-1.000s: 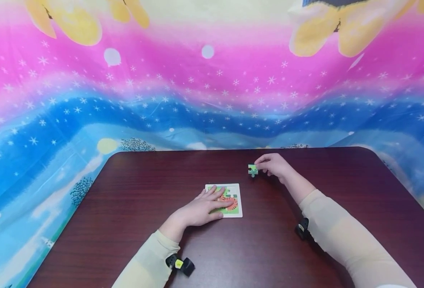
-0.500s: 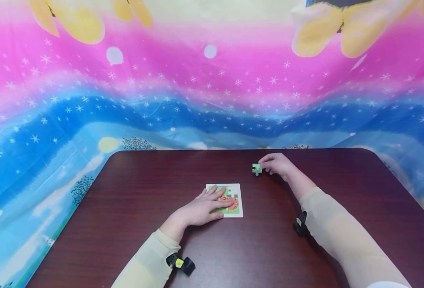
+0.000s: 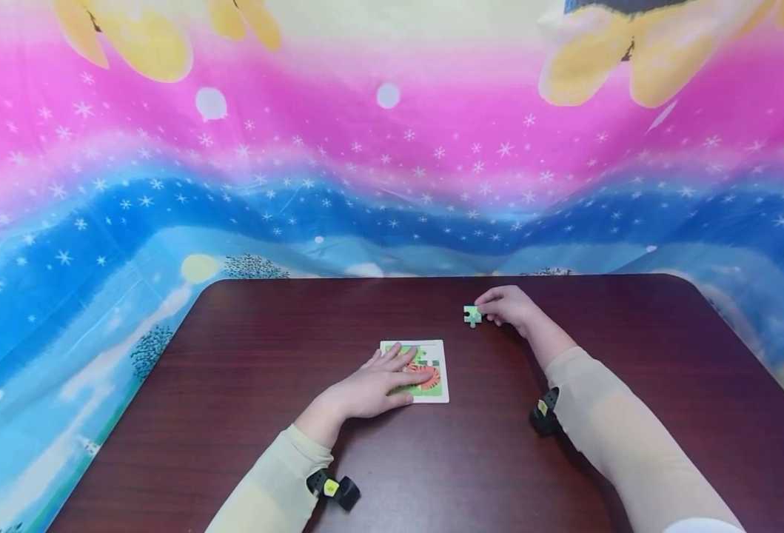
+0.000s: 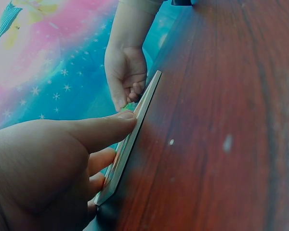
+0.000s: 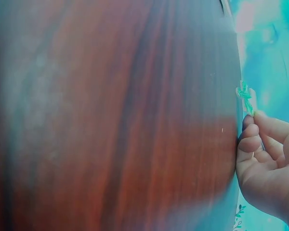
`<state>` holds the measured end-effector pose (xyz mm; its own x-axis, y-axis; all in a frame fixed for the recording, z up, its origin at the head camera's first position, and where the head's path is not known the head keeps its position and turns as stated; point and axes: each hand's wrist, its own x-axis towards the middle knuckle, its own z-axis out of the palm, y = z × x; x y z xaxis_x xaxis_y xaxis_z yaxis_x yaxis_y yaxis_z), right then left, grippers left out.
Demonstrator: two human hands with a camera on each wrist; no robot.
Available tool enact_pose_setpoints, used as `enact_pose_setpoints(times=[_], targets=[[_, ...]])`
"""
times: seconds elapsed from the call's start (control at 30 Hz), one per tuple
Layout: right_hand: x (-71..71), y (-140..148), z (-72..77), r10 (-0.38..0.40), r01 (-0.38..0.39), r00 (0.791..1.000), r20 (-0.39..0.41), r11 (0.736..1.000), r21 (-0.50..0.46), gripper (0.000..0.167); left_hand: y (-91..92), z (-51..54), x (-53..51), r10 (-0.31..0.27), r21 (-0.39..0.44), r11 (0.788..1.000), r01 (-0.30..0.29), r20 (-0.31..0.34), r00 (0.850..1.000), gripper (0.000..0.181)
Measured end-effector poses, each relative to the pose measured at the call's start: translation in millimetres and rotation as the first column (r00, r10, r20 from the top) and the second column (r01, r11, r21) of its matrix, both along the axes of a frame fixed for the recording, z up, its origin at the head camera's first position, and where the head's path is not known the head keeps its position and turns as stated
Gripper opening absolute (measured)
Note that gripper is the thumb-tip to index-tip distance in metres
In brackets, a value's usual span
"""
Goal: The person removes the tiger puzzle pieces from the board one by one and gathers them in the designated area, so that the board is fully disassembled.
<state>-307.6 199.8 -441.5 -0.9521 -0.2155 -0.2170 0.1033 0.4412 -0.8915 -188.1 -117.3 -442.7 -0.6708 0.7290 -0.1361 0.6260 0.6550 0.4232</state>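
A square puzzle board with a white border and a picture in green and striped orange lies on the table. Across its left part rests my left hand, fingers spread and straight, hiding much of the picture. A pale notch shows near the board's upper right. Beyond the board and to its right, my right hand pinches a green jigsaw piece between thumb and fingers. That jigsaw piece also shows past the fingertips in the right wrist view. In the left wrist view the board appears edge-on under my thumb.
The dark reddish-brown wooden table has rounded far corners. Behind it hangs a pink and blue cloth with snowflakes. Black wrist straps sit on both sleeves.
The right hand and its jigsaw piece have shifted slightly right, then a touch back left. The right forearm has moved a little left. My left hand stays on the board.
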Motion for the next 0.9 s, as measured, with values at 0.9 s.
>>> enact_pose_setpoints(times=[0.9], targets=[[4.9, -3.6, 0.0, -0.041, 0.042, 0.999, -0.012, 0.999, 0.025, 0.030, 0.6, 0.8, 1.0, 0.002, 0.001, 1.000, -0.002, -0.008, 1.000, 0.049]])
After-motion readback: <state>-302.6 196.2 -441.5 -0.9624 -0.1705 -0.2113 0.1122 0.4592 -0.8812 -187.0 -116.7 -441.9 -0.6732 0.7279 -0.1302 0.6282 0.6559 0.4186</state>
